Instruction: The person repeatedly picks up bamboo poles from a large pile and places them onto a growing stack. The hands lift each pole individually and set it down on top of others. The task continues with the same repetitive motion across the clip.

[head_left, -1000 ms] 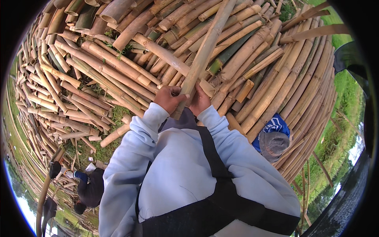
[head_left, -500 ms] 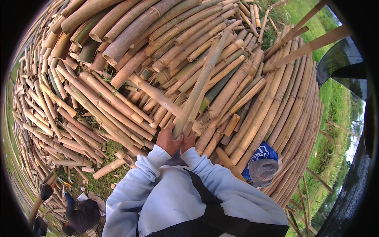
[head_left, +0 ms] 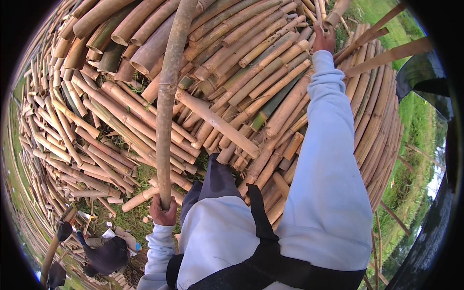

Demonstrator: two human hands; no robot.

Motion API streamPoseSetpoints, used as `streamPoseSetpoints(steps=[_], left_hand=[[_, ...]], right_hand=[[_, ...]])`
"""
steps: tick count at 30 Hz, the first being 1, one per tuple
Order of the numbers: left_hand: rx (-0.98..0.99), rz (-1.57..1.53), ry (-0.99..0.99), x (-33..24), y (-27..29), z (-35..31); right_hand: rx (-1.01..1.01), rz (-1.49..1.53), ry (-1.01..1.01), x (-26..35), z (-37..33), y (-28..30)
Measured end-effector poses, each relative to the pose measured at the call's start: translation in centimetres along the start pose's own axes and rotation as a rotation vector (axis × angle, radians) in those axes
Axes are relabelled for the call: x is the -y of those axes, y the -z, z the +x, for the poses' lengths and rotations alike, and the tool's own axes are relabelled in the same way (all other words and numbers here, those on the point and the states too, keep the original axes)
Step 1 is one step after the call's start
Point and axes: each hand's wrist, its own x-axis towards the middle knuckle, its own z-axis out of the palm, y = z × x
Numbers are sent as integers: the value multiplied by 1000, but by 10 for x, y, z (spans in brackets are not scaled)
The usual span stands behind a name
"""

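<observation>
My left hand (head_left: 163, 211) is wrapped round the near end of a long brown bamboo pole (head_left: 166, 104). The pole runs away from me, over the stacked bamboo, past the top edge of the view. My right arm is stretched far forward and to the right. At its end my right hand (head_left: 324, 39) is closed at the near end of another bamboo pole (head_left: 338, 13), whose far part leaves the view. Thin bamboo strips are beside its fingers. Between my hands, a shorter bamboo piece (head_left: 217, 121) lies slantwise across the stack.
Cut bamboo poles (head_left: 111, 130) lie in piles ahead and to the left. Longer poles (head_left: 372, 125) line the right side, with slanting bamboo stakes (head_left: 386, 57) above them. A co-worker (head_left: 108, 253) in dark clothing is at lower left. Grass (head_left: 415, 121) borders the right.
My hands were together at the middle on bamboo poles and are now far apart. The left has drawn back left with one pole; the right has reached far forward and right. The cap and blue cloth are out of sight.
</observation>
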Motion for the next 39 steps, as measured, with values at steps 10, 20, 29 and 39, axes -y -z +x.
streamPoseSetpoints(steps=[10,20,29,39], left_hand=[[-31,326,164,52,33,-106],[83,413,283,65,62,-146],[109,388,428,62,62,-148],[92,311,402,90,45,-143]], right_hand=[[67,-570,-1020,-138,-277,-112],[264,-816,-1167,-124,-297,-171],[66,-147,-1003,-139,-276,-117],[354,1091,-1069,-95,-277,-8]])
